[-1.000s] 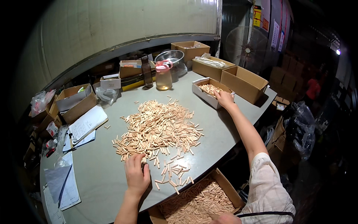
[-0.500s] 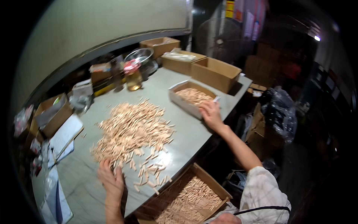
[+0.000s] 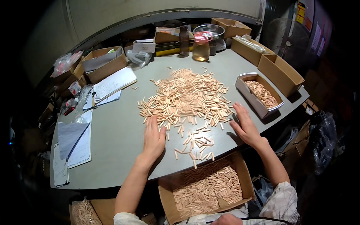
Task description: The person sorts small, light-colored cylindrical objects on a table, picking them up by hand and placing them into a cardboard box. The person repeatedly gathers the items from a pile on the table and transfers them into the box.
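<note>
Nearby stand a jar (image 3: 201, 51) and carton (image 3: 250, 98); left hand (image 3: 153, 140) and right hand (image 3: 246, 127), grip wide, flank dowels (image 3: 191, 95).

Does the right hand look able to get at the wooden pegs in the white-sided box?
Probably yes: the right hand looks empty, the white-sided box near it is open-topped, and nothing visible blocks the way to the wooden pegs inside.

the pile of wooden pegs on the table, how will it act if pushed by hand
The pile of pegs would probably slump and spread rather than slide as one, since the pegs lie loose. Stray pegs at its near side look like short rods, so they may roll. Each seems small and wooden, so likely light and stiff.
</note>
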A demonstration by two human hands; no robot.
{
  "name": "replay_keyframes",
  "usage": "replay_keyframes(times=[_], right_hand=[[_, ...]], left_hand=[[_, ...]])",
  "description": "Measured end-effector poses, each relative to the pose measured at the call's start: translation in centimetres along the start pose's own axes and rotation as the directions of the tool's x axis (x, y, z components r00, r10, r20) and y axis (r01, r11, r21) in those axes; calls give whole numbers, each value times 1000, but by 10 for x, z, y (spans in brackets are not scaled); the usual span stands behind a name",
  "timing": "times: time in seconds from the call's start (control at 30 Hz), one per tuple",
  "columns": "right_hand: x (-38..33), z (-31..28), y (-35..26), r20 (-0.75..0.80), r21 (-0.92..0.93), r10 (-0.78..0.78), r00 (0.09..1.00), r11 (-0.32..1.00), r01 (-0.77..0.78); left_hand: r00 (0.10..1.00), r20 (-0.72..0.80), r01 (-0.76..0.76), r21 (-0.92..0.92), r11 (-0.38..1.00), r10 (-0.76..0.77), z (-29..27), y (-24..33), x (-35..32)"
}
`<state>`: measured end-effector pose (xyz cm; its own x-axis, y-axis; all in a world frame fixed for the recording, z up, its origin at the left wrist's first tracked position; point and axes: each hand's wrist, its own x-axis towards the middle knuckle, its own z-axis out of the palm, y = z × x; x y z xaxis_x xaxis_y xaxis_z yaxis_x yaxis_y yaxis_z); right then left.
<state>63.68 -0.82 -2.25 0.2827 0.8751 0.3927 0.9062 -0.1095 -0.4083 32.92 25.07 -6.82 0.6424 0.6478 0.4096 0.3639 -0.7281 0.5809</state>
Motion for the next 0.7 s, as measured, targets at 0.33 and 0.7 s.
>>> replay_keyframes(times=[0.33,0.7], right_hand=[[37,37,-49,452,-14,-142,881,986,166],[-7,46,-101,514,-39,-296,805,929,367]], left_hand=[[997,-42,56,-135,989,-62,-15,6,11],[1000,-3,11,-92,996,-11,-11,13,8]])
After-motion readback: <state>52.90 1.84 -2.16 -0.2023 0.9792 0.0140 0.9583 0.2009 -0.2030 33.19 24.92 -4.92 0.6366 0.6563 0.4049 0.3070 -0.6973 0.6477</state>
